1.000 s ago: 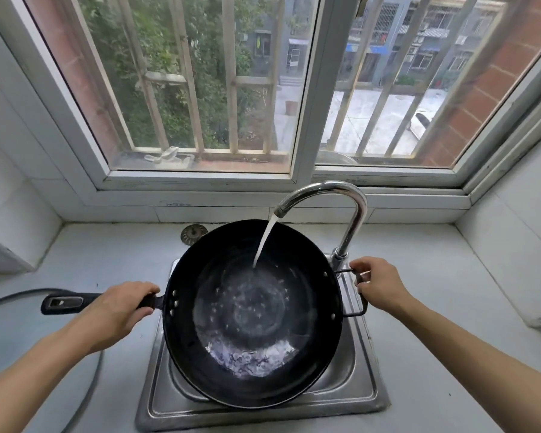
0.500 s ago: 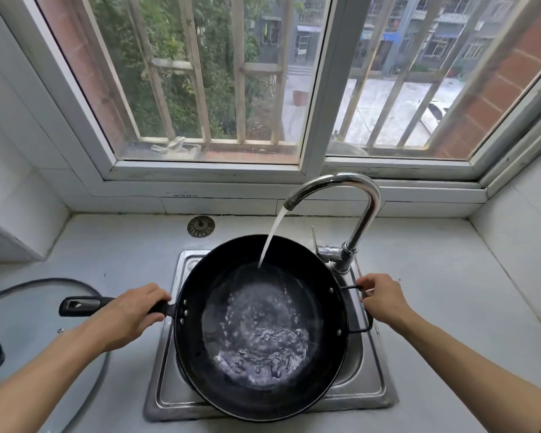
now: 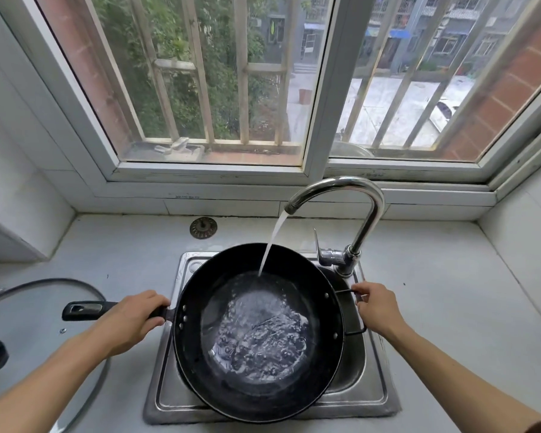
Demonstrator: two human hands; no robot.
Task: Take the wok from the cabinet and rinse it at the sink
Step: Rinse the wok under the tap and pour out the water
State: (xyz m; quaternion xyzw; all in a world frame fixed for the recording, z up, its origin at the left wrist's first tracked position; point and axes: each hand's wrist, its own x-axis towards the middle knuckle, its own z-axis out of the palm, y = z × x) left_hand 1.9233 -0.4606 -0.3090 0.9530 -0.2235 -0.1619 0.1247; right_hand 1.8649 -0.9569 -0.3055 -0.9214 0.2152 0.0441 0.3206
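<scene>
Round black metal wok (image 3: 260,332) over the steel sink (image 3: 372,398); left hand (image 3: 128,323) wraps its long handle; right hand (image 3: 377,309) grips its loop handle.

Both bare forearms reach in from the lower corners of the frame toward its centre. The left hand (image 3: 128,323) is curled palm-down in a closed grip at centre left; the right hand (image 3: 377,309) is closed likewise at centre right, knuckles up.
</scene>
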